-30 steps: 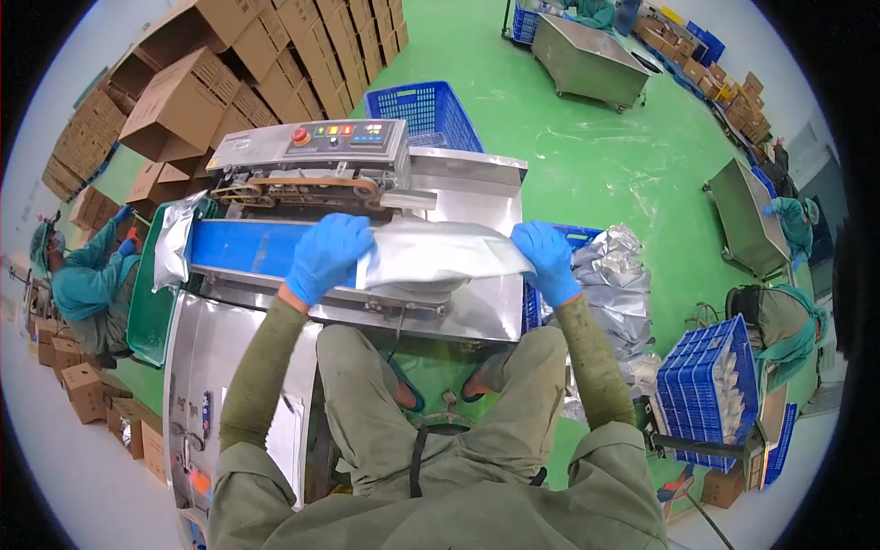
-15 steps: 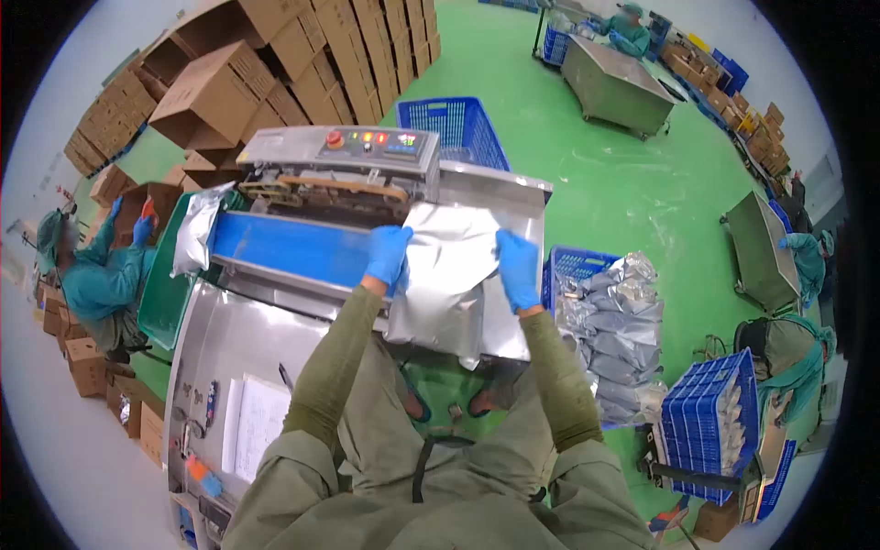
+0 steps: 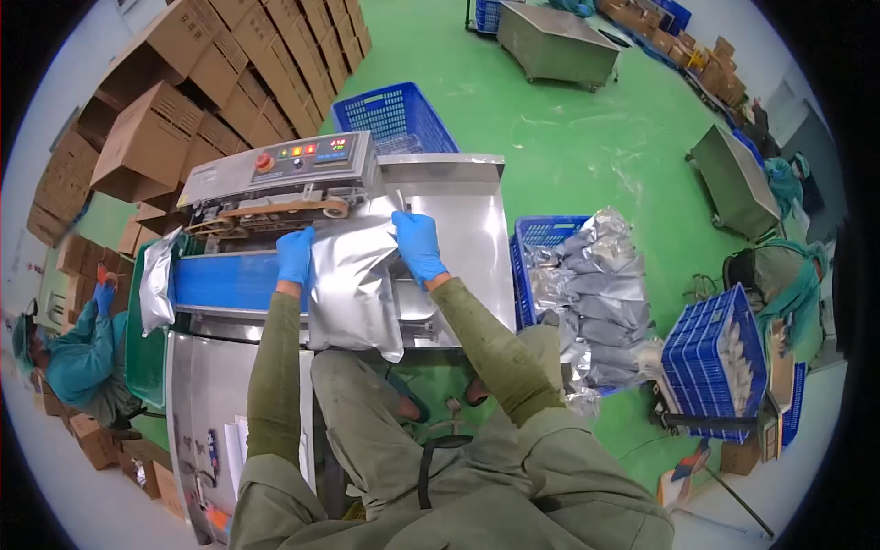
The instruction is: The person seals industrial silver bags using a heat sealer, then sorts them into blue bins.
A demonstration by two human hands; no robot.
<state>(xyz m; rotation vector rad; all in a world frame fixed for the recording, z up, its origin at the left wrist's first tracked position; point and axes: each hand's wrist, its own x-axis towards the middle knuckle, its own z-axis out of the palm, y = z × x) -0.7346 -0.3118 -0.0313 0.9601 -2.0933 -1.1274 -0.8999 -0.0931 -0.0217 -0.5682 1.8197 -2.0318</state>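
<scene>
A silver foil bag [image 3: 353,289] hangs from both of my hands in front of the band sealing machine [image 3: 275,174]. My left hand [image 3: 294,258], in a blue glove, pinches the bag's upper left side beside the blue conveyor belt [image 3: 225,280]. With fingers closed, my right hand [image 3: 418,247], also gloved in blue, grips the upper right corner. The bag's top edge lies at the right end of the sealer's brown band, and whether it is inside cannot be made out. Another silver foil bag [image 3: 158,282] leans at the belt's left end.
Right of the steel table [image 3: 463,220], a blue crate [image 3: 520,275] overflows with silver bags. Another blue crate [image 3: 394,115] stands behind the machine. A green bin [image 3: 147,353] is at the belt's left end, near a co-worker [image 3: 87,362]. Cardboard boxes [image 3: 147,142] are stacked behind.
Both hands have shifted the bag left along the machine, its top edge now nearer the sealer band. My view has turned right. The left co-worker's arms have moved.
</scene>
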